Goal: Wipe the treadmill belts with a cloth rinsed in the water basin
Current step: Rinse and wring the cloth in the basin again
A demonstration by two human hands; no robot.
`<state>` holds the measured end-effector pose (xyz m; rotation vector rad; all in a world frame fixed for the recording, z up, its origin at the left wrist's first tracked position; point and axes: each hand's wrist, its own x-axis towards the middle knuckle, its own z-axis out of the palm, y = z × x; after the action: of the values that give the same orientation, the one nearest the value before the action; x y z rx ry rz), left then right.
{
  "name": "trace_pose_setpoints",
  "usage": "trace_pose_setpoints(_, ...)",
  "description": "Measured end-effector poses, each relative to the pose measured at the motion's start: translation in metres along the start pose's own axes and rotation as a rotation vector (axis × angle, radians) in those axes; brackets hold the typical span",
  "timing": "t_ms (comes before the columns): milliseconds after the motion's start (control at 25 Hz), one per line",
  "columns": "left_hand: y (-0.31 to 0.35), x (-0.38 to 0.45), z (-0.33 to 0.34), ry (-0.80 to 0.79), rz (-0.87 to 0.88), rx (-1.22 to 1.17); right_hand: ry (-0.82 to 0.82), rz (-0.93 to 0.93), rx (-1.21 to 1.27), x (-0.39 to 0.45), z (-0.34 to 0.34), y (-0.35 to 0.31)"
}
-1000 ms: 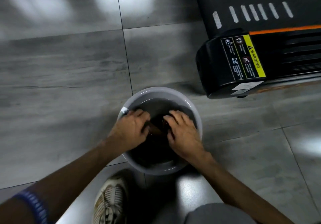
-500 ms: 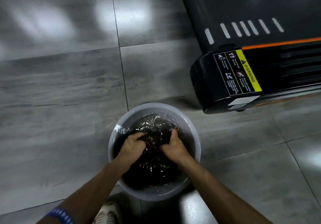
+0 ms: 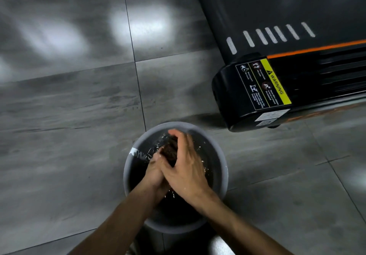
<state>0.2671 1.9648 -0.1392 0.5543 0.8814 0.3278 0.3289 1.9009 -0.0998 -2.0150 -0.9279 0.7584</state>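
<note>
The cloth [image 3: 170, 150] sits between the two hands, above the middle of the basin [image 3: 222, 167], lifted clear of the water surface as far as can be judged. The right hand [image 3: 184, 167] lies over the cloth from the side nearer the treadmill [image 3: 277, 88], fingers wrapped round the bundle, fingertips reaching toward the far rim of the basin. The left hand [image 3: 156, 170] grips the cloth's lower part from the opposite side, partly hidden under the right hand; both hands are pressed together and clamped on the cloth. Count: one cloth, one basin, two hands, one treadmill in view. The cloth is dark brown, wadded into a compact lump, with a coarse, nubbly texture; only a small part shows between the fingers. Bright droplets and splashes show around the hands and on the inner wall of the basin. The basin is round, grey, and stands on the grey tiled floor [image 3: 69, 106], just short of the treadmill's rear corner and apart from it. The water inside looks dark. The treadmill's rear end cap is black and carries one yellow and black warning label [image 3: 264, 85]; an orange stripe runs along the deck edge beyond it, and a row of pale slanted marks lies on the side rail farther from the basin.
</note>
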Motion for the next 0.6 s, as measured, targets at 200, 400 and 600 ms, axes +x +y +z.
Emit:
trace_pose_setpoints(200, 0.006, -0.003, 0.01, 0.214, 0.001, 0.392, 0.018, 0.044, -0.119, 0.02, -0.002, 0.029)
trace_pose_setpoints(400, 0.001, 0.008, -0.02, 0.254, 0.203, 1.603, -0.072, 0.053, -0.389, 0.024, 0.001, 0.065)
trace_pose_setpoints(600, -0.009, 0.019, -0.048, -0.103, 0.208, 2.065, -0.393, -0.012, -0.915, 0.012, 0.0, 0.083)
